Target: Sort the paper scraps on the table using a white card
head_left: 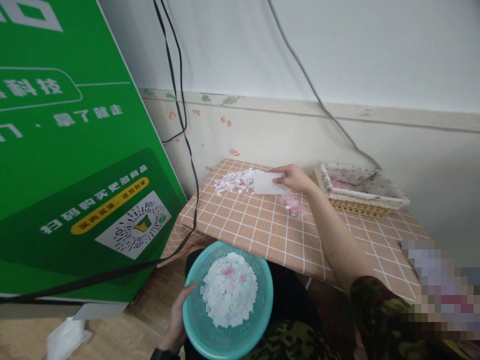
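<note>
Over the grid-patterned surface (258, 225), the right hand (294, 176) has its grip pinching a white card (264, 184) at the right edge of a paper-scrap heap (233, 181); pink shreds (292, 206) lie nearby; below, the left hand (179, 314) grips the rim of a teal plastic colander (267, 280) containing paper scraps (229, 292), thumb inside.

White card (265, 184) at paper scraps' (233, 182) edge

The right hand's grip (293, 176) pinches the card's 3 o'clock end over the checked tabletop (243, 217). From the card, the scraps spread at 9 o'clock, a pink clump (292, 206) lies at 4, and a cloth-lined wicker basket (360, 206) stands at 3. At 7, the left hand's grip (180, 311) holds a green colander (229, 342), containing pale bits (229, 295), by its 9 o'clock rim
</note>
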`<action>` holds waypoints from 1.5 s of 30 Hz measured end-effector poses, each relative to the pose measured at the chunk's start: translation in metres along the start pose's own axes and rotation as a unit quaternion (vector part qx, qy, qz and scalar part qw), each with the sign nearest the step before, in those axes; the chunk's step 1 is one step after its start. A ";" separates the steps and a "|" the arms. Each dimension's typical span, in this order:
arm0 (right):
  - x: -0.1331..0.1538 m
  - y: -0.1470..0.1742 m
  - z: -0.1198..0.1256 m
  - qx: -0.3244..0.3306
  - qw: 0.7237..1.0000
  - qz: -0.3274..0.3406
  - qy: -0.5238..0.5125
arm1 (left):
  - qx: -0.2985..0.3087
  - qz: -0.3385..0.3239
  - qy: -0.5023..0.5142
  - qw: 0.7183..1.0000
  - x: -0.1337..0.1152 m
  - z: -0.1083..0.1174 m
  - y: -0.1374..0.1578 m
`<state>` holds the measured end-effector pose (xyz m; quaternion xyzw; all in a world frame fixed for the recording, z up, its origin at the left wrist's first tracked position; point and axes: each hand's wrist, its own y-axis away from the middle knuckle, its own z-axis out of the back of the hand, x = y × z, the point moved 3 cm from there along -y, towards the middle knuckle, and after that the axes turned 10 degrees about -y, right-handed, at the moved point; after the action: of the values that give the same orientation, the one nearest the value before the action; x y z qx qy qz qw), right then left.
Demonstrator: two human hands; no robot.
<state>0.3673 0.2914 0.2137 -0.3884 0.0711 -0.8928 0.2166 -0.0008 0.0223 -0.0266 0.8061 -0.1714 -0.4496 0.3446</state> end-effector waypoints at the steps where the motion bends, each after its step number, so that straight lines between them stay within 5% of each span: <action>1: 0.002 -0.001 -0.005 0.001 1.000 0.004 0.001 | -0.002 -0.001 0.002 1.000 0.000 0.000 0.000; 9: 0.017 -0.002 -0.015 -0.069 0.997 0.035 -0.004 | -0.012 0.003 0.004 1.000 0.001 0.002 0.000; 45: 0.015 -0.002 -0.018 -0.036 0.997 0.058 0.046 | 0.001 0.007 0.017 1.000 0.003 0.003 -0.003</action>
<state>0.3441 0.2856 0.2119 -0.3496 0.1355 -0.8925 0.2506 -0.0019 0.0213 -0.0316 0.8129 -0.1718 -0.4328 0.3497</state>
